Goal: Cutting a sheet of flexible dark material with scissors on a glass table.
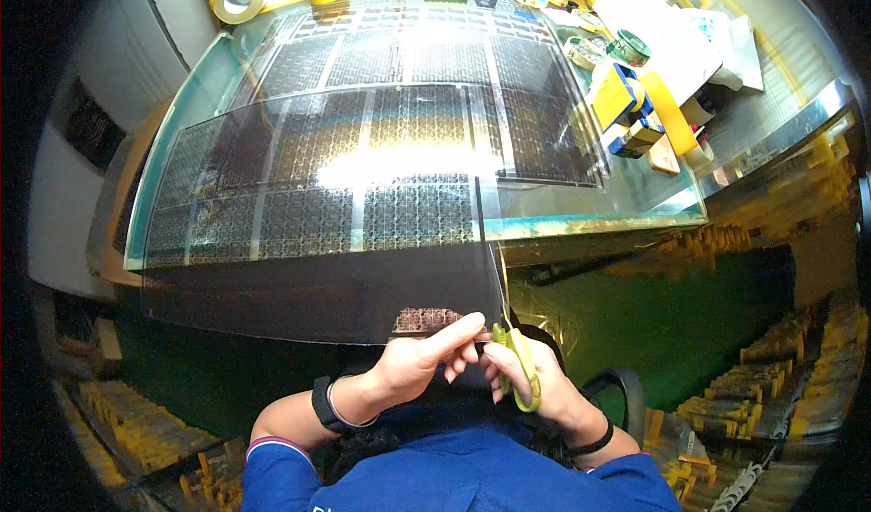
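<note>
A large dark, see-through film sheet (272, 290) with rows of small grid patterns hangs over the near edge of a lit glass-topped table (599, 225). Near its lower right corner my left hand (419, 363) is closed, thumb against curled fingers, pinching the film's edge. A small coppery patterned patch (426, 320) shows beside that thumb; whether it is a separate piece or a reflection I cannot tell. My right hand (550, 387) grips yellow-green scissors (523, 367), their blades pointing away from me along the film's right edge. The hands nearly touch.
A second patterned film sheet (544, 131) lies flat on the table underneath. Tape rolls (239, 1) stand at the far left. Right of the table are a blue-and-yellow tape dispenser (626, 113), a green tape roll (629, 47) and white papers (653, 31). A black chair armrest (626, 394) is at my right.
</note>
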The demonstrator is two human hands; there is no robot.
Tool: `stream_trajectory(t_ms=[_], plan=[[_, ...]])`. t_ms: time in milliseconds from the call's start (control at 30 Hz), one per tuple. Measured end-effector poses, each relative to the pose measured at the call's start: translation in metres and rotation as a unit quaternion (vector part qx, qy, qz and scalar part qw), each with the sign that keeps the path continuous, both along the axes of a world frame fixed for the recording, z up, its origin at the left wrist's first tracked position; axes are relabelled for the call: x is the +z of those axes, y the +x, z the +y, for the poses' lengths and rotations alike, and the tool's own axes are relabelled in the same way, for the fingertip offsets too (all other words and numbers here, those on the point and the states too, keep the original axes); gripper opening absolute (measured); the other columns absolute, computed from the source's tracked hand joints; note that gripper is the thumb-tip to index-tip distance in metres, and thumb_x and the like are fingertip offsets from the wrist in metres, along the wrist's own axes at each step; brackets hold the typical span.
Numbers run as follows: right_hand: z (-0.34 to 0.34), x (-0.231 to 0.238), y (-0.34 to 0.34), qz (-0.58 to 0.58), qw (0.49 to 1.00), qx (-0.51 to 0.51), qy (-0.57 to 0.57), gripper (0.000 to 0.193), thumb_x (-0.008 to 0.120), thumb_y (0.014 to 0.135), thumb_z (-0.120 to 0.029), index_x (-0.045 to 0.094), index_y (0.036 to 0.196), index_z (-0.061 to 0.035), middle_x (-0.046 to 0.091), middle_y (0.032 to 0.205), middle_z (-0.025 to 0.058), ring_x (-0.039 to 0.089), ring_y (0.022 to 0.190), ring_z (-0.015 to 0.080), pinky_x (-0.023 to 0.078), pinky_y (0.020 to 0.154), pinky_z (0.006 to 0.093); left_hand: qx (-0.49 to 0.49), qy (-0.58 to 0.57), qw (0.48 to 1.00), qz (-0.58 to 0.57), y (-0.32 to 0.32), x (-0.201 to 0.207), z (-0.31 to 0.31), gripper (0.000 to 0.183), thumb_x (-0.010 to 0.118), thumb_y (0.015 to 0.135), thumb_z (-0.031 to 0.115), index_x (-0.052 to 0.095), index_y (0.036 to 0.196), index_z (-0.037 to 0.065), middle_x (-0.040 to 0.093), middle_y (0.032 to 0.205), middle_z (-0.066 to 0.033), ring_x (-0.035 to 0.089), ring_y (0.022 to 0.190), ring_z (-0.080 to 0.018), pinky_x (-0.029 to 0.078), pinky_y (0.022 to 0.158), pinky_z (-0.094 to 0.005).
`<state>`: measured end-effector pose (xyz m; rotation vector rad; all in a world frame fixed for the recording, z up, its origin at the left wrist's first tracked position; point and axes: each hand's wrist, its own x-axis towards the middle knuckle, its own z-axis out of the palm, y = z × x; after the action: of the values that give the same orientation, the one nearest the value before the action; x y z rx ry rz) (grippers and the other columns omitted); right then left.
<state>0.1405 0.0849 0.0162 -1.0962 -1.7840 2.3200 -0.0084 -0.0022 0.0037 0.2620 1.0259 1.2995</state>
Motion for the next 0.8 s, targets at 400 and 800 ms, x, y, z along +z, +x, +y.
stream_trajectory(t_ms=[400,800], plan=[[0.000,-0.007,-0.003,0.027,0.994,-0.025,0.101,0.019,0.051,0.085,-0.020,0.052,0.090,-0.0014,0.053,0.068,0.0026,0.050,0.053,0.0075,0.045,0.046,0.0227,-0.068,-0.019,0.997,0.011,0.007,-0.001,-0.004,0.027,0.054,0.084,0.034,0.061,0.079,0.009,0.054,0.060,0.0024,0.046,0.050,-0.0040,0.035,0.043,-0.0173],[0.000,-0.003,-0.003,0.000,0.988,-0.012,0.155,0.013,0.044,0.085,-0.012,0.049,0.089,-0.0011,0.050,0.063,0.0020,0.048,0.047,0.0075,0.039,0.042,0.0206,-0.100,-0.020,0.994,0.024,0.008,-0.008,-0.003,0.030,0.053,0.083,0.039,0.059,0.074,0.011,0.052,0.061,0.0034,0.045,0.052,-0.0038,0.033,0.044,-0.0180]])
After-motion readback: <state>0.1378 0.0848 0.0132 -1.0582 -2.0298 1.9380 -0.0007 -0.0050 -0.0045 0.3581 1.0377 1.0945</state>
